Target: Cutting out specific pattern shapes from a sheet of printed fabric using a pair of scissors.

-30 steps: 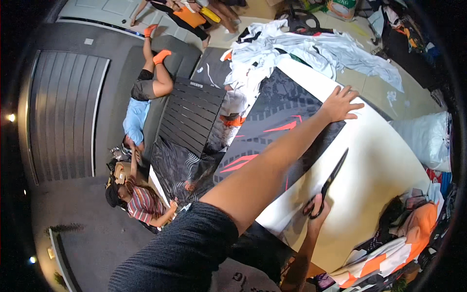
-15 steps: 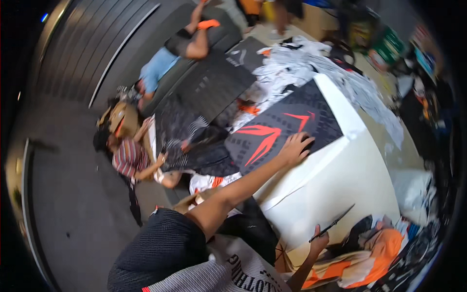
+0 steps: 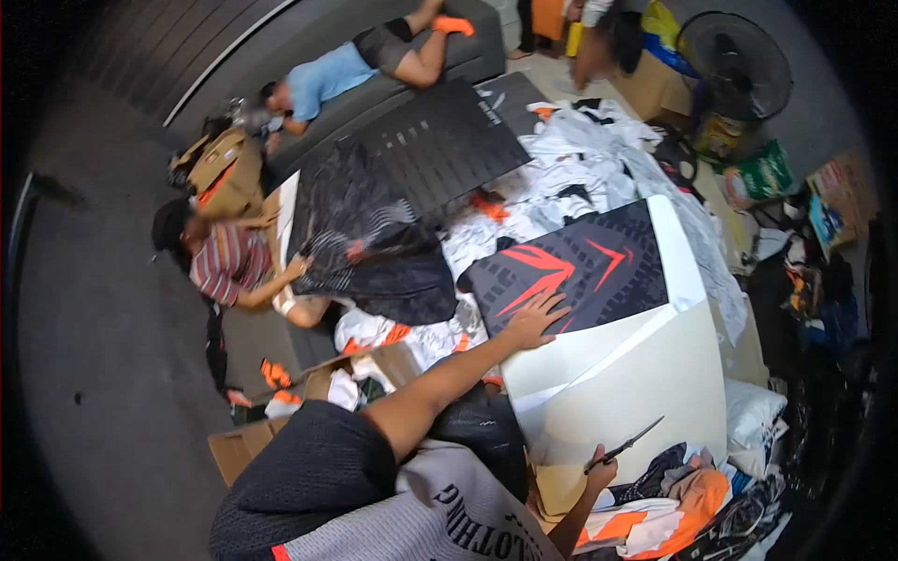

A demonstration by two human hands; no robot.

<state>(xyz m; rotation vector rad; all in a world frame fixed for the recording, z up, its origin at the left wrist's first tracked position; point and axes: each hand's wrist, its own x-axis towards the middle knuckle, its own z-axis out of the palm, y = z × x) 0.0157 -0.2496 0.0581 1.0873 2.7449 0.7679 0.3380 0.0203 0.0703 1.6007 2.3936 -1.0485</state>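
My left hand (image 3: 537,321) lies palm down with its fingers spread, on the near edge of a dark printed fabric panel (image 3: 636,294) with red angular stripes. The panel lies flat on a white sheet or board (image 3: 655,365), whose surface curves in the picture. A narrow white strip shows along the panel's near edge. Lower right, my right hand (image 3: 600,467) is closed around the handles of dark scissors (image 3: 640,436). Their blades point up and to the right, above the white surface and apart from the panel.
Orange and white cloth (image 3: 687,510) is heaped by my right forearm. A cardboard box (image 3: 398,365) stands by my left arm. Left, a person in a striped shirt (image 3: 229,262) handles black fabric (image 3: 374,271). Someone lies on the sofa (image 3: 477,61). White cloth (image 3: 580,154) covers the far side.
The view has shifted and sharpened. My left hand has moved leftward along the panel's near edge, and its fingers have spread flat. My right hand still holds the scissors.
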